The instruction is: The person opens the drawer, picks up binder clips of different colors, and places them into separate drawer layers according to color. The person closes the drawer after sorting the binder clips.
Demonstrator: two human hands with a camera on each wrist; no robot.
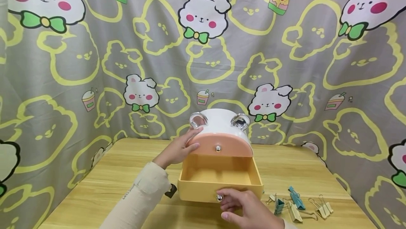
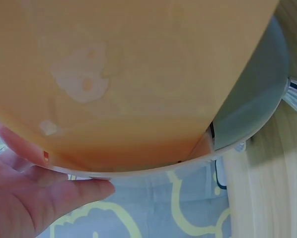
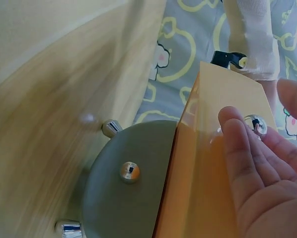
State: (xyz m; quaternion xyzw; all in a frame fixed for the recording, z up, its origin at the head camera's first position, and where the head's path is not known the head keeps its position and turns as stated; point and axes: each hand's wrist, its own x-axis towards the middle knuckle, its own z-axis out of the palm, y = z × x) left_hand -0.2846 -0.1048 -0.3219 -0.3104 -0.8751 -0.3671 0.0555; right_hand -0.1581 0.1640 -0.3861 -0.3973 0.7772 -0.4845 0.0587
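A small drawer cabinet (image 1: 222,118), white with two shiny round ears, stands on the table. Its pink upper drawer (image 1: 233,144) is closed, while the yellow lower drawer (image 1: 190,190) is pulled out and looks empty inside. My left hand (image 1: 179,148) rests against the left side of the pink front, fingers extended, thumb on the front. At the yellow drawer's silver knob (image 3: 258,125), my right hand (image 1: 247,208) has its fingers loosely about the knob. In the right wrist view the thumb (image 3: 293,100) stands apart from it.
Several binder clips, teal (image 1: 296,198) and cream (image 1: 295,212), lie on the wooden table (image 1: 136,151) right of the drawer. A small black object (image 1: 171,191) shows beside the left sleeve. A patterned curtain (image 1: 171,63) hangs around the table's back and sides.
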